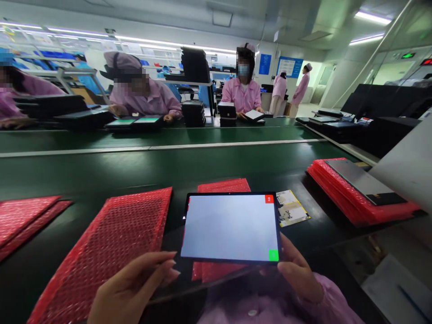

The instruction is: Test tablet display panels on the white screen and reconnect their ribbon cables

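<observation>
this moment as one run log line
right hand: holds tablet at right edge | left hand: near tablet's lower left corner | screen: white, red and green corner squares | beneath: red bubble wrap

The flat black-edged tablet with a white screen (229, 227) hides part of the bare right hand (299, 267) and of red bubble-wrap bags (219, 272) behind it. The view's bottom edge cuts off the bare left hand (135, 281). Marks in the small red corner square (269, 199) are too tiny to read.
</observation>
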The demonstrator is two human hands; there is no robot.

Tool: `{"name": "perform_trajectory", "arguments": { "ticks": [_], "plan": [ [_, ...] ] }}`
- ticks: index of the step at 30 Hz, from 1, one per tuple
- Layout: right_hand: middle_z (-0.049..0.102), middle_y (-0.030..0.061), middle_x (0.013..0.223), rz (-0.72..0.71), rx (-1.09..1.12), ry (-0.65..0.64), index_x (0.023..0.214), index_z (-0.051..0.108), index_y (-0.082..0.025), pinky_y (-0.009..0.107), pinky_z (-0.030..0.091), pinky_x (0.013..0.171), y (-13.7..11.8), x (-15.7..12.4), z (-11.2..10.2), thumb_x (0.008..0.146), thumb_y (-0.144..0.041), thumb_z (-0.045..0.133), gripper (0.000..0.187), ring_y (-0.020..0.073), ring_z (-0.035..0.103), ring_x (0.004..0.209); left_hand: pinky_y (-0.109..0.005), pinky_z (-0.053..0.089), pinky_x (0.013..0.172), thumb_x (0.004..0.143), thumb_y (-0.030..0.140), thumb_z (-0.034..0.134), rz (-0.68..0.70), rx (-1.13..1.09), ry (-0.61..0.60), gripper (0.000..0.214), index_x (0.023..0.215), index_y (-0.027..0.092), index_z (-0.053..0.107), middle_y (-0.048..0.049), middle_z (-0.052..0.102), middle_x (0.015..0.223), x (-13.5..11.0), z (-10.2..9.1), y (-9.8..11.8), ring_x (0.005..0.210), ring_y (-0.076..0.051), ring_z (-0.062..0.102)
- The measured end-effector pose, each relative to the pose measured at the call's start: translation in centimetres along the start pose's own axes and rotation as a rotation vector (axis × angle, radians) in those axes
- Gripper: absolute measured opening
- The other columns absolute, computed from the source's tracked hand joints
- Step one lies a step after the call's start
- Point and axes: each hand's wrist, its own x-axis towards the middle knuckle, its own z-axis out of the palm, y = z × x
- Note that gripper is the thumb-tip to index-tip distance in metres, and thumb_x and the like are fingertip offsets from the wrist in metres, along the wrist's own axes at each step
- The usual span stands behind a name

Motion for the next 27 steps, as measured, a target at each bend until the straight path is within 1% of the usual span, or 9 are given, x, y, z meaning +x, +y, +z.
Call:
{"name": "perform_trajectory", "arguments": {
  "ticks": [2, 5, 7, 10, 15, 19, 23, 27],
  "plan": [
    [0.074, 0.0003, 0.096, 0.005, 0.002, -0.015, 0.125, 0.061, -0.043, 0.039, 0.057, 0.071, 0.1, 0.0, 0.2, 0.072, -0.023, 0.076, 0.058, 0.0249, 0.070, 0.076, -0.023, 0.056, 0.061, 0.062, 0.054, 0.076, 0.096, 0.040, 0.046, 0.035, 0.081, 0.025, 0.072, 0.0023, 0.071, 0.062, 0.4, 0.1, 0.6, 0.058, -0.016, 0.065],
    [0.074, 0.0006, 0.097, 0.007, 0.009, -0.038, 0.124, 0.061, -0.044, 0.038, 0.057, 0.070, 0.3, -0.1, 0.2, 0.072, -0.023, 0.076, 0.058, 0.0254, 0.070, 0.079, -0.019, 0.049, 0.048, 0.067, 0.053, 0.072, 0.191, 0.101, 0.058, 0.035, 0.084, 0.023, 0.072, 0.0041, 0.064, 0.053, 1.0, 0.6, 1.1, 0.049, -0.013, 0.057],
    [0.073, 0.0000, 0.096, 0.012, 0.017, -0.034, 0.124, 0.061, -0.044, 0.037, 0.057, 0.071, 0.5, -0.1, 0.1, 0.072, -0.023, 0.077, 0.059, 0.0248, 0.070, 0.080, -0.018, 0.042, 0.040, 0.070, 0.052, 0.070, 0.206, 0.119, 0.064, 0.034, 0.087, 0.022, 0.072, 0.0052, 0.060, 0.049, 1.4, 0.9, 1.2, 0.043, -0.011, 0.051],
    [0.074, -0.0004, 0.094, 0.017, 0.014, -0.021, 0.123, 0.062, -0.045, 0.039, 0.057, 0.071, 0.7, -0.2, 0.0, 0.071, -0.024, 0.078, 0.059, 0.0254, 0.070, 0.079, -0.018, 0.033, 0.033, 0.071, 0.052, 0.067, 0.183, 0.140, 0.055, 0.037, 0.089, 0.021, 0.073, 0.0062, 0.055, 0.043, 2.0, 1.3, 1.0, 0.035, -0.010, 0.043],
    [0.074, 0.0001, 0.093, 0.012, 0.004, -0.022, 0.124, 0.062, -0.043, 0.039, 0.057, 0.070, 0.7, -0.1, 0.1, 0.071, -0.024, 0.078, 0.058, 0.0256, 0.070, 0.076, -0.019, 0.028, 0.029, 0.068, 0.054, 0.065, 0.142, 0.158, 0.063, 0.042, 0.087, 0.018, 0.074, 0.0071, 0.050, 0.037, 2.7, 1.8, 1.0, 0.030, -0.009, 0.037],
    [0.074, -0.0003, 0.095, 0.002, 0.024, -0.024, 0.123, 0.062, -0.044, 0.039, 0.057, 0.070, 0.7, -0.1, 0.2, 0.070, -0.023, 0.077, 0.058, 0.0256, 0.070, 0.079, -0.019, 0.026, 0.028, 0.067, 0.054, 0.064, 0.115, 0.158, 0.060, 0.043, 0.087, 0.017, 0.075, 0.0078, 0.047, 0.035, 2.9, 2.2, 1.6, 0.027, -0.009, 0.034],
    [0.073, -0.0003, 0.099, 0.023, 0.026, -0.031, 0.125, 0.061, -0.042, 0.035, 0.057, 0.071, 0.7, -0.1, 0.2, 0.070, -0.022, 0.077, 0.060, 0.0244, 0.070, 0.081, -0.021, 0.022, 0.027, 0.065, 0.055, 0.063, 0.106, 0.164, 0.056, 0.046, 0.086, 0.016, 0.075, 0.0082, 0.045, 0.033, 3.2, 2.4, 1.8, 0.025, -0.009, 0.031],
    [0.073, 0.0001, 0.102, 0.014, 0.034, -0.043, 0.126, 0.060, -0.042, 0.035, 0.057, 0.071, 0.8, 0.0, 0.1, 0.072, -0.022, 0.076, 0.060, 0.0237, 0.070, 0.082, -0.020, 0.023, 0.030, 0.065, 0.057, 0.063, 0.117, 0.183, 0.060, 0.048, 0.086, 0.015, 0.075, 0.0080, 0.044, 0.033, 3.3, 2.6, 1.7, 0.029, -0.009, 0.033]
  ]
}}
